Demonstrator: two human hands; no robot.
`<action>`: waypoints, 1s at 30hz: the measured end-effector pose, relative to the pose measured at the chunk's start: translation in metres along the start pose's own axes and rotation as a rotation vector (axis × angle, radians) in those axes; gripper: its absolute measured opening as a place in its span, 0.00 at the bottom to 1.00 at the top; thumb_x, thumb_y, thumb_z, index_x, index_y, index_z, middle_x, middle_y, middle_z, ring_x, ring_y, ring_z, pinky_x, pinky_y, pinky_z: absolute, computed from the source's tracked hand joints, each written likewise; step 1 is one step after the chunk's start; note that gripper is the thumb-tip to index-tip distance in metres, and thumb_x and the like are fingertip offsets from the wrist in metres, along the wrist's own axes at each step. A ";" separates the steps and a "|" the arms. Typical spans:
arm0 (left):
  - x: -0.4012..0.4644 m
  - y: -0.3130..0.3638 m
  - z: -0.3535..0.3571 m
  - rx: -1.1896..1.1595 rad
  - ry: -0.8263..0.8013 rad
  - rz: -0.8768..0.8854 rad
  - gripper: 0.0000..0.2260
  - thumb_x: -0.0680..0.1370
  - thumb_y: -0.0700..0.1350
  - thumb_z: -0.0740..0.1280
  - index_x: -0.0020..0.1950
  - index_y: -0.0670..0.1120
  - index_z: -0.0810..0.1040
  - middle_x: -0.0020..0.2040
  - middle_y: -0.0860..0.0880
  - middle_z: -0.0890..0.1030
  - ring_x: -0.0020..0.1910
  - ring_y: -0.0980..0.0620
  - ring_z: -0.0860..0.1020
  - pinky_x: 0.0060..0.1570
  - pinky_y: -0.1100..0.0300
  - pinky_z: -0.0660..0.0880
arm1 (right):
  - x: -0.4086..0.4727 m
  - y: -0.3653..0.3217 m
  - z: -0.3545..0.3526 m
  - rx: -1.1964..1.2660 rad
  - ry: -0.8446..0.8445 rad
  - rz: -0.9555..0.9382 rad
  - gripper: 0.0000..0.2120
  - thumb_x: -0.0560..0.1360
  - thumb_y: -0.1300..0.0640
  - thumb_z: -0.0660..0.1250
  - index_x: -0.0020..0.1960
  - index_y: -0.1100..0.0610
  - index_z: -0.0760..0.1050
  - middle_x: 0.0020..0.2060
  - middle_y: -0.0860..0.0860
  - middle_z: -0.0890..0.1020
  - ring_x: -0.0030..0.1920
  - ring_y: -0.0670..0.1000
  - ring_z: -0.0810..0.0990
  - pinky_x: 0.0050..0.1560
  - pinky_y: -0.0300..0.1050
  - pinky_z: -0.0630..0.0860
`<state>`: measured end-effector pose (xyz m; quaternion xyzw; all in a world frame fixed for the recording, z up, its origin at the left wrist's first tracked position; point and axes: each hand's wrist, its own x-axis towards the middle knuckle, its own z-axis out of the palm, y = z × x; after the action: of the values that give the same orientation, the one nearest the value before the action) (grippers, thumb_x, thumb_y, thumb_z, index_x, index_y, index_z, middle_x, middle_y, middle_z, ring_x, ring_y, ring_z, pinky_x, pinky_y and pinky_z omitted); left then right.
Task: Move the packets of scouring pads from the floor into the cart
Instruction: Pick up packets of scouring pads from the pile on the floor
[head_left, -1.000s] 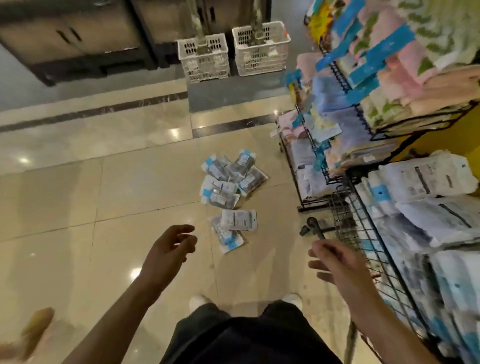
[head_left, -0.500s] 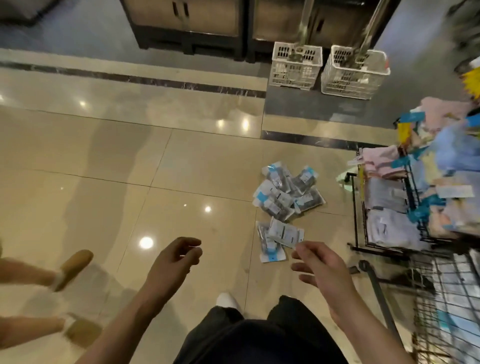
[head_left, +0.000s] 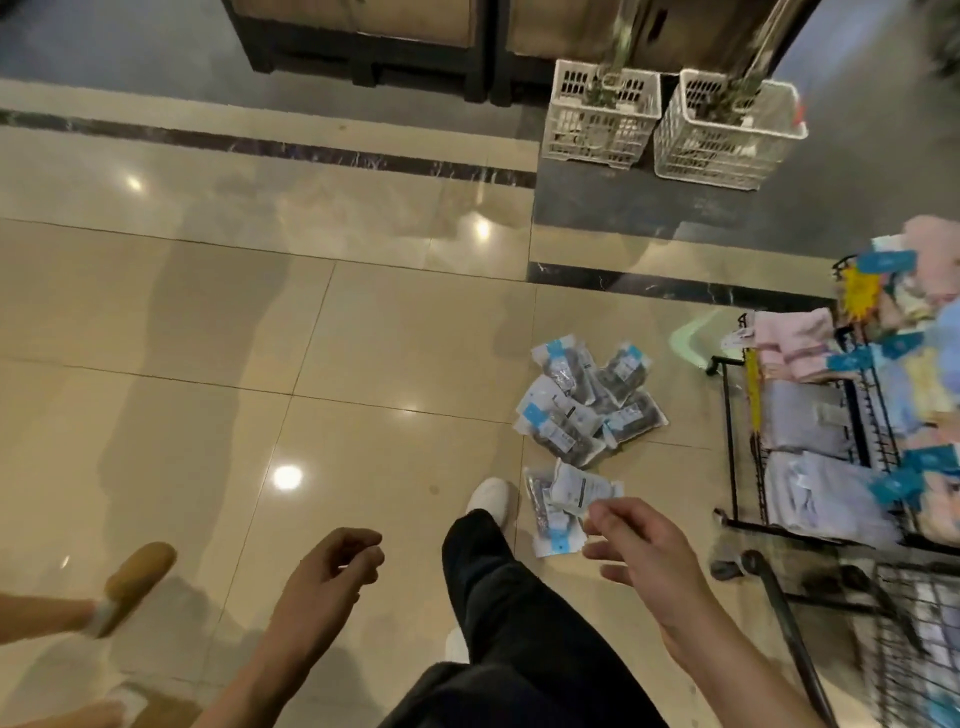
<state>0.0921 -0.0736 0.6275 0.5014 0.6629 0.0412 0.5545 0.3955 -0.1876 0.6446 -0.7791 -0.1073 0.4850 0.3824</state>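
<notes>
The left hand hangs low over the floor, its fingers loosely curled and holding nothing; its forearm comes up from the lower edge. The right hand is stretched forward, palm turned to the left, fingers relaxed and a little bent, also with nothing in it. Its fingertips appear just before the nearest packets, but whether they touch, I cannot tell. These two packets lie flat near the white shoe; the lower one has its long axis running away from the person, blue end nearer. Further away is a heap of packets, overlapped and pointing in different directions. The wire cart stands at the right, behind it a rack with towels. Two white baskets stand far ahead. Another person's slipper is at the left.
</notes>
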 end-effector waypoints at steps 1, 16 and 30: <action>0.016 0.015 -0.002 0.038 -0.014 0.010 0.06 0.82 0.48 0.68 0.57 0.56 0.82 0.53 0.52 0.86 0.51 0.53 0.85 0.56 0.50 0.80 | 0.014 -0.010 0.003 0.013 0.007 0.007 0.05 0.81 0.51 0.71 0.52 0.50 0.84 0.46 0.49 0.89 0.48 0.53 0.88 0.52 0.52 0.83; 0.247 0.263 -0.011 0.470 -0.263 0.063 0.04 0.81 0.49 0.68 0.54 0.55 0.82 0.52 0.53 0.85 0.52 0.51 0.83 0.55 0.50 0.80 | 0.181 -0.134 0.004 0.207 0.106 0.295 0.07 0.83 0.54 0.69 0.54 0.57 0.83 0.46 0.61 0.87 0.43 0.56 0.81 0.45 0.49 0.73; 0.515 0.440 0.113 1.065 -0.650 0.221 0.03 0.82 0.53 0.68 0.54 0.59 0.79 0.51 0.55 0.85 0.50 0.54 0.83 0.57 0.49 0.81 | 0.325 -0.141 0.038 0.656 0.475 0.689 0.09 0.82 0.49 0.70 0.55 0.54 0.80 0.50 0.56 0.86 0.47 0.57 0.85 0.43 0.47 0.76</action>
<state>0.5127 0.4532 0.4962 0.7609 0.3346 -0.3920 0.3943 0.5571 0.1029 0.5153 -0.6970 0.4017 0.4009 0.4384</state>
